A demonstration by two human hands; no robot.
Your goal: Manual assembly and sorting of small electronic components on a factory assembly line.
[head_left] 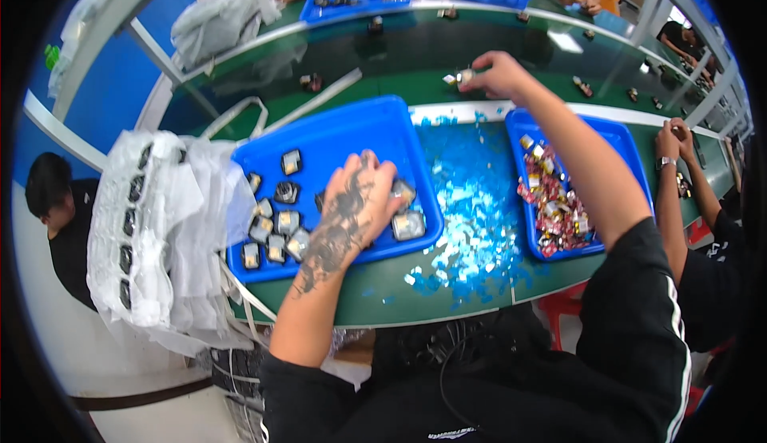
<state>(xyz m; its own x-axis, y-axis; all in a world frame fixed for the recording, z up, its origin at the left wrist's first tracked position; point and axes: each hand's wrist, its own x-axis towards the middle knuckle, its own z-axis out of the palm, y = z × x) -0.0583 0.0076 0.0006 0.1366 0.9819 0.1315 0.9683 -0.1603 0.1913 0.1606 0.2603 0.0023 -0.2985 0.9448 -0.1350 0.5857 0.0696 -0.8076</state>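
My left hand [361,195] reaches down into a large blue tray [335,135]. Its thumb and forefinger close around a small square black-and-silver part [404,194]; the other fingertips are hidden under the hand. Just nearer lies another square part [409,226], and several similar ones, among them a dark part [287,192], are scattered to the left. Over the green belt [383,63], my right hand [499,78] pinches a small pale-and-yellow component [462,79]. Whether that component touches the belt, I cannot tell.
Blue film scraps [471,211] cover the table between the trays. A second blue tray [631,151], heaped with red and gold pieces [559,211], stands right. Stacked white packing trays [144,227] rise at left. Co-workers' hands [675,139] work at right, others beyond the belt.
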